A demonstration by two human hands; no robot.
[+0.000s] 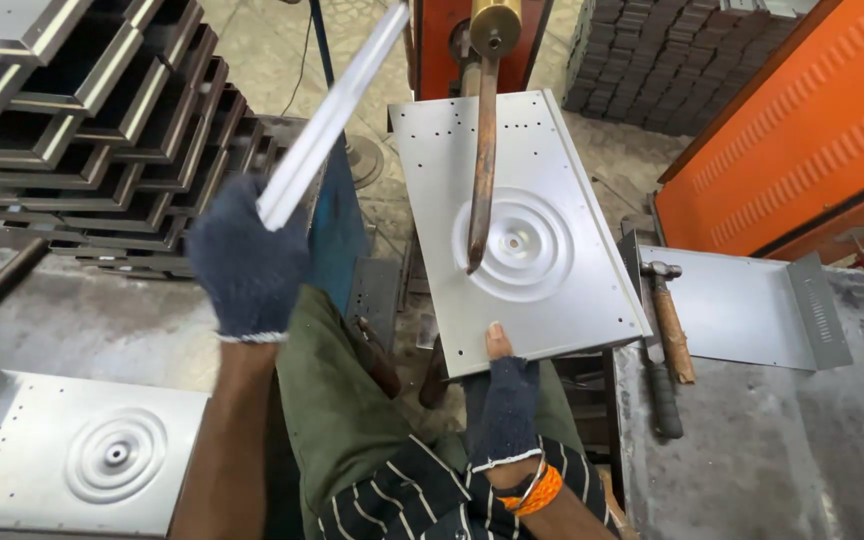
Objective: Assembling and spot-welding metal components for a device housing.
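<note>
Strip (332, 115) gripped in left hand (249, 262); panel (522, 230) held by right hand (505, 395)

The stamped panel (542, 230) lies centre under the electrode arm (482, 160). Right of it, a hammer (667, 320) rests on the tabletop (772, 450) beside a flat sheet (742, 305). Left, stacked trays (92, 110) stand behind another panel (77, 460).

- I see a hammer (668, 325) lying on the grey workbench (772, 450).
- Right of the hammer, a bent sheet bracket (752, 305).
- Far left of it, stacked dark trays (92, 110).
- Behind it, an orange cabinet (802, 130).
</note>
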